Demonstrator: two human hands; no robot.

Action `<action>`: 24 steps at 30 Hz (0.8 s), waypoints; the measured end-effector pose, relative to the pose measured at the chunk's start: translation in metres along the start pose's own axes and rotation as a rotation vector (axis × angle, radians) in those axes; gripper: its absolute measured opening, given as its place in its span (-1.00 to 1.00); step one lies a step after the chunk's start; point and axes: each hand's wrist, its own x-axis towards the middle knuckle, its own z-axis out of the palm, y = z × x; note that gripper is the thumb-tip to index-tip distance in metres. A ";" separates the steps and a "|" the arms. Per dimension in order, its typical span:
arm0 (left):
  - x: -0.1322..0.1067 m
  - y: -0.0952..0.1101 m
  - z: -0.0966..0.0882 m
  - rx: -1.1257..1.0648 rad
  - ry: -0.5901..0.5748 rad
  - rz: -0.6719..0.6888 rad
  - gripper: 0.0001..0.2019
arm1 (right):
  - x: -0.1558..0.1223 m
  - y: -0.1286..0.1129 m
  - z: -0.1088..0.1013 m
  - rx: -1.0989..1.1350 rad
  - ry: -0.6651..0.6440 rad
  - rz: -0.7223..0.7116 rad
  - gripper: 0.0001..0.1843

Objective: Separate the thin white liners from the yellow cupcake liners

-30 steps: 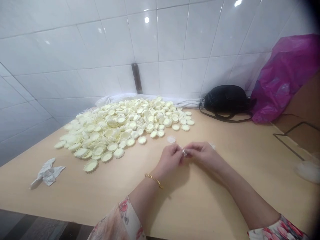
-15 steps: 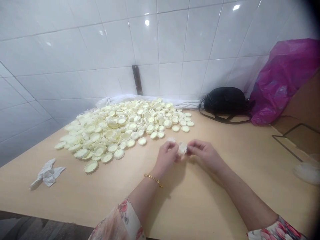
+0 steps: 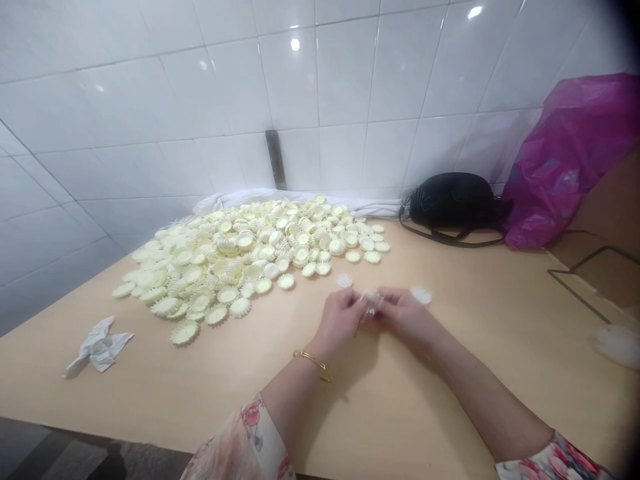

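My left hand (image 3: pixel 343 315), with a gold bangle on its wrist, pinches a small white crinkled paper cup (image 3: pixel 371 300) from the left. From the right, my right hand (image 3: pixel 404 313) grips the same piece between thumb and fingers. Both sets of fingertips nearly meet and cover much of it. A white fluted paper cup (image 3: pixel 344 281) lies on the table just beyond my left hand. Another pale frilled paper piece (image 3: pixel 421 295) rests past my right hand. Heaped at the back left are many pale yellow fluted paper cups (image 3: pixel 250 250), some lying singly along the near edge.
The wooden table (image 3: pixel 210 393) runs up to a white tiled wall. A crumpled white tissue (image 3: pixel 103 345) lies at the left. Back right are a black bag (image 3: pixel 453 200) with a strap and a magenta plastic bag (image 3: pixel 560 167). A clear, blurred object (image 3: pixel 620 345) sits far right.
My hands have come closer together around the white paper cup. The frilled piece beyond my right hand now shows; it was not visible there before. The view has shifted slightly.
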 end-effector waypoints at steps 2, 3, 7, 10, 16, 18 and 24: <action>0.000 -0.002 0.001 0.023 0.005 -0.006 -0.69 | 0.000 0.000 0.003 -0.029 0.064 -0.023 -0.60; 0.001 -0.003 0.001 0.027 0.006 -0.008 -0.66 | 0.000 -0.001 0.004 -0.047 0.105 -0.040 -0.60; 0.002 -0.005 0.002 -0.026 0.037 0.019 -0.62 | 0.001 -0.003 0.007 -0.120 0.197 -0.082 -0.57; 0.003 -0.004 0.001 -0.095 0.060 0.026 -0.65 | 0.001 -0.002 0.008 -0.124 0.236 -0.071 -0.55; 0.001 0.003 -0.001 -0.206 -0.007 -0.045 -0.82 | 0.003 0.005 0.006 -0.098 0.230 -0.061 -0.53; 0.001 0.004 0.000 -0.219 -0.021 -0.061 -0.88 | 0.004 0.006 0.006 -0.085 0.220 -0.039 -0.53; 0.005 -0.001 -0.002 -0.200 0.101 -0.042 -0.86 | 0.005 0.002 0.003 0.046 0.196 -0.013 -0.57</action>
